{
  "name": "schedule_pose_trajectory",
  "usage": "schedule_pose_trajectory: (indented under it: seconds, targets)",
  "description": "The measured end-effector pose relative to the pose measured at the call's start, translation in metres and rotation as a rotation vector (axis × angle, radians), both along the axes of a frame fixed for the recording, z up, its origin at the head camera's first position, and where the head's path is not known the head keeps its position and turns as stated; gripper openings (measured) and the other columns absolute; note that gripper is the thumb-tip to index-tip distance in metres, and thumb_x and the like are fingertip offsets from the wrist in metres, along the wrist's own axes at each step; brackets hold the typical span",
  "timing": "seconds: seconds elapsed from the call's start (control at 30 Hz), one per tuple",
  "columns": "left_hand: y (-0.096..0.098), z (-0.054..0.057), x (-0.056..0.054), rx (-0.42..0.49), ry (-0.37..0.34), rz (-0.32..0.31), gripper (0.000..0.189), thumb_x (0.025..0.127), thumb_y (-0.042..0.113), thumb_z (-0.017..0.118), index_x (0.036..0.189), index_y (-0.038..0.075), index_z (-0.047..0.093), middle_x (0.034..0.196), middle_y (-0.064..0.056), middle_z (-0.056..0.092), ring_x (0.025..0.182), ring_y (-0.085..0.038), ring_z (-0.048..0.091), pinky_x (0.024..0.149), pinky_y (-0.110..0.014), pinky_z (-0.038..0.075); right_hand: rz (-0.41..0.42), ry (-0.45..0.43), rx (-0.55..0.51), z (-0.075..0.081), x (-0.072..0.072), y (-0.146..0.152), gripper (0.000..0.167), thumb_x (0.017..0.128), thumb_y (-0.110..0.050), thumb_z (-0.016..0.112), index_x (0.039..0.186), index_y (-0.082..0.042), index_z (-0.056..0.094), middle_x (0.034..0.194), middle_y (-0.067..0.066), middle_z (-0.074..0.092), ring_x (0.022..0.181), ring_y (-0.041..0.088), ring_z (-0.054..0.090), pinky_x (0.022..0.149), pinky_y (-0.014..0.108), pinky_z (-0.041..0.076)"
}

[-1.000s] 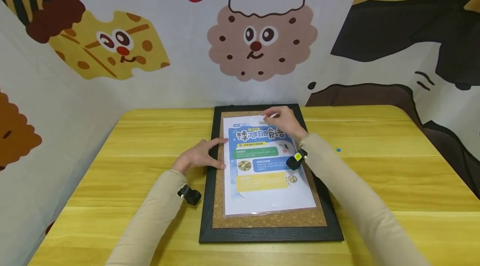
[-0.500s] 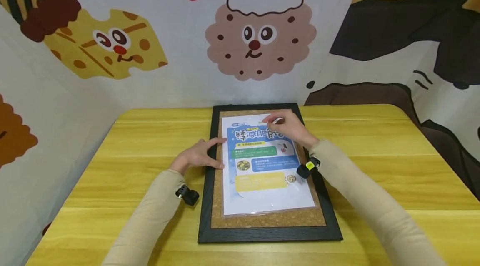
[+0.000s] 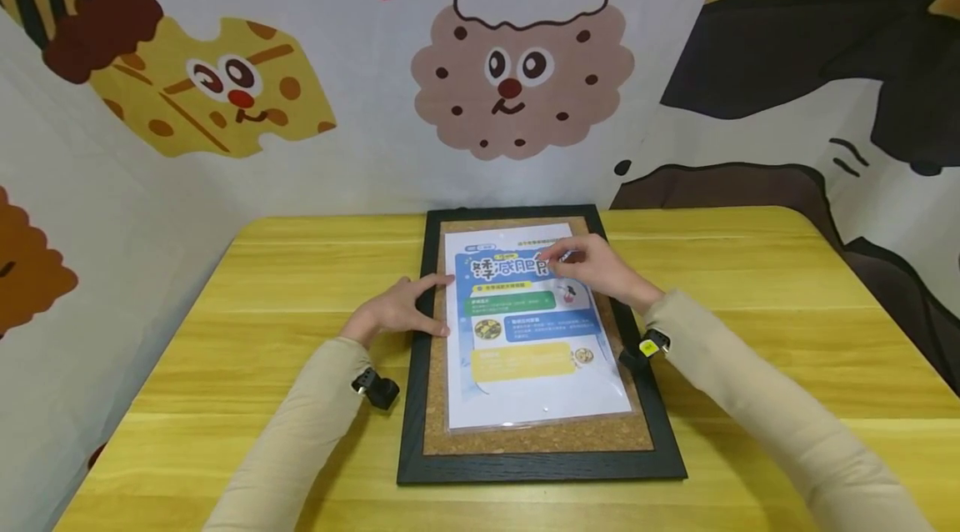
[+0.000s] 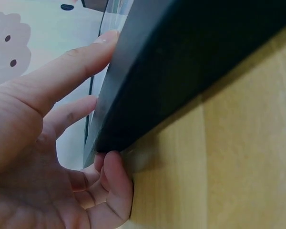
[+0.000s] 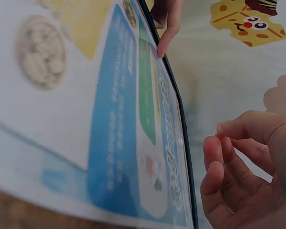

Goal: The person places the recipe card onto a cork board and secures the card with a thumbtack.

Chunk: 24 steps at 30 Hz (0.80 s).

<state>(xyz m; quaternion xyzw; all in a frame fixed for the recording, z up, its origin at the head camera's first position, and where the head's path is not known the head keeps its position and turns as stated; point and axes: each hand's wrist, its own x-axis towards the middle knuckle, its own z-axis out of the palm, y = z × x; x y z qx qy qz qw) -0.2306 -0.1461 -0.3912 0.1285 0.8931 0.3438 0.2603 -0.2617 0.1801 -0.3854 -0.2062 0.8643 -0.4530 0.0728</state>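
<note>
With left fingers [image 4: 81, 59] spread, touches one glossy sheet [image 3: 536, 323] printed blue, green, yellow; pinches right fingers [image 5: 250, 125] together above. Has one black-framed corkboard [image 3: 540, 442] beneath.

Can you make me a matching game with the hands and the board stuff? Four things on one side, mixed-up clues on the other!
Things:
1. Left hand
2. Frame
3. Right hand
4. Cork

Clues:
A. Brown, under the printed sheet
B. Over the sheet's upper right part, in the head view
C. Black, lying on the table
D. At the frame's left side

Right pairs: 1-D, 2-C, 3-B, 4-A
</note>
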Motion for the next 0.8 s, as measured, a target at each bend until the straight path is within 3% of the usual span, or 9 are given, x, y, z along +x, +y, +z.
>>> schedule_pose_trajectory:
  seconds: [0.8]
  targets:
    - [-0.001,0.002,-0.001,-0.017,-0.011,-0.002,0.088,0.079,0.030,0.081,0.152,0.022,0.033,0.156,-0.027,0.011,0.141,-0.046,0.001,0.105,-0.066,0.015,-0.037,-0.058,-0.039,-0.017,0.021,0.054,0.023,0.095,-0.010,0.062,0.113,0.004,0.068,0.110,0.018,0.064,0.087,0.028,0.056,0.073,0.028,0.049]
